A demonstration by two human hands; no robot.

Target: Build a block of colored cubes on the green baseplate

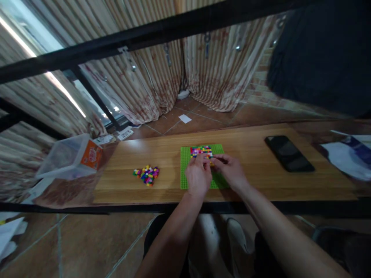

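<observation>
A green baseplate point(184, 162) lies flat on the wooden table point(249, 170). At its far edge sits a patch of small coloured bricks point(201, 151) pressed together in rows. My left hand point(198, 177) and my right hand point(228, 172) rest on the plate just below that patch. Their fingertips meet in a pinch at the patch's near edge, and what they pinch is too small to make out. A loose pile of small coloured bricks point(147, 175) lies on the table to the left of the plate.
A black phone point(288, 153) lies on the table's right side. A clear plastic box point(68, 157) with an orange label stands beyond the left end. White paper point(346, 154) sits at far right. A black bar point(162, 33) crosses overhead; curtains hang behind.
</observation>
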